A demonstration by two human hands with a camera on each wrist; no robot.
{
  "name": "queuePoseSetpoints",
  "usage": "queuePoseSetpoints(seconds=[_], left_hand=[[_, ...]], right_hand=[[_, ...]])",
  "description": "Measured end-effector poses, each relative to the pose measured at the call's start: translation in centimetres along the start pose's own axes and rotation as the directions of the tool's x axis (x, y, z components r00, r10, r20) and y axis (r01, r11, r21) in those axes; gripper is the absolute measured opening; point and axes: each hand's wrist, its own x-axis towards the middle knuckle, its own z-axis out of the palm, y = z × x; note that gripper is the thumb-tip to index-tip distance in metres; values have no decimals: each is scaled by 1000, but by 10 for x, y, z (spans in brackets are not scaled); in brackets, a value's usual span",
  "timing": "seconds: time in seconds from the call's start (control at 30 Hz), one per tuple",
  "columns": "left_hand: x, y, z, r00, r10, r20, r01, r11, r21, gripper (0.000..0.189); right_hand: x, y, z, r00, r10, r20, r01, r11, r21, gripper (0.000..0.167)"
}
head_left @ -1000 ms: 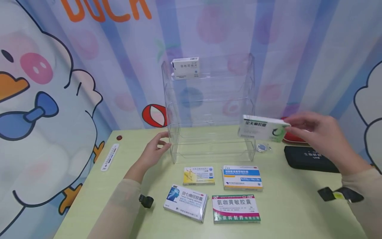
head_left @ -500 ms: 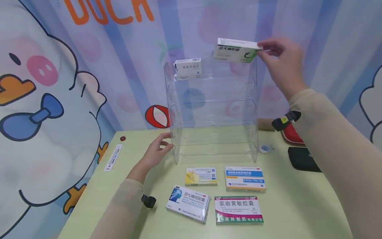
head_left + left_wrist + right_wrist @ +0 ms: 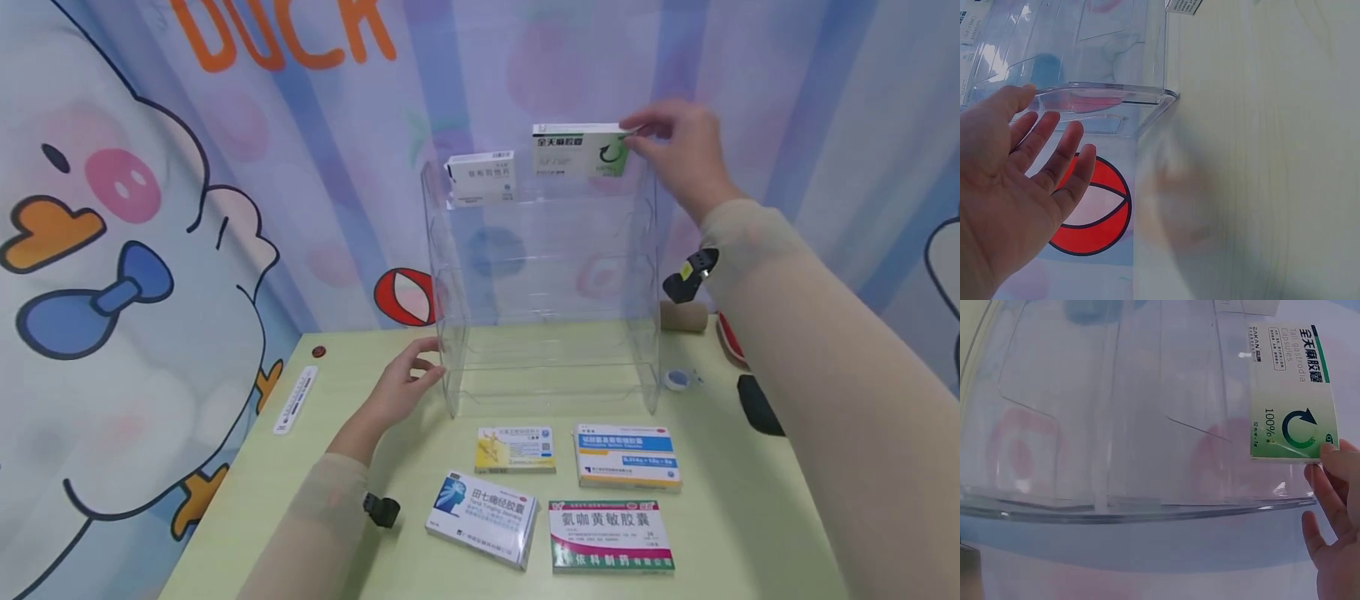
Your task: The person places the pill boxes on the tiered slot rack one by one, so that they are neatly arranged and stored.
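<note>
My right hand [image 3: 686,150] pinches a white and green medicine box [image 3: 576,152] by its right end. The box stands with its front facing me at the top tier of a clear acrylic tiered rack [image 3: 547,287]. In the right wrist view the thumb lies on the green end of the capsule box [image 3: 1291,394], fingers behind it. A smaller white medicine box [image 3: 482,179] sits at the top left of the rack. Low at the rack's left side is my left hand [image 3: 401,383]. The left wrist view shows its thumb at the side panel's edge and its fingers loosely extended.
On the table in front of the rack lie a yellow and white box [image 3: 515,450], a blue-striped box [image 3: 627,457], a white and blue box [image 3: 482,518] and a green and magenta box [image 3: 612,537]. Right of the rack are a tape roll [image 3: 677,380] and a black case [image 3: 759,406].
My right hand has lifted the capsule box from low at the rack's right up to its top tier, then lowered it slightly, turning its front toward me. The left hand stays by the rack.
</note>
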Motion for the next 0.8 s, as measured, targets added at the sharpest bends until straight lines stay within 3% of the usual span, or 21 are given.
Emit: queuePoseSetpoints(seconds=[0.1, 0.3, 0.47, 0.63, 0.8], left_hand=[[0, 1, -2, 1000, 13, 9, -13, 1000, 5, 49], [2, 0, -6, 1000, -1, 7, 1, 1000, 15, 49], [1, -1, -5, 1000, -19, 2, 19, 1000, 13, 50], [2, -3, -3, 1000, -23, 5, 22, 1000, 15, 49], [2, -1, -4, 1000, -17, 1, 17, 1000, 14, 49]], right_hand=[[-2, 3, 3, 998, 26, 52, -24, 999, -33, 33], [-2, 2, 10, 998, 4, 64, 2, 996, -84, 34], [-11, 4, 13, 998, -63, 10, 64, 989, -131, 38], [-58, 12, 15, 981, -153, -119, 147, 987, -63, 32], [-127, 32, 16, 981, -160, -110, 164, 986, 20, 26]])
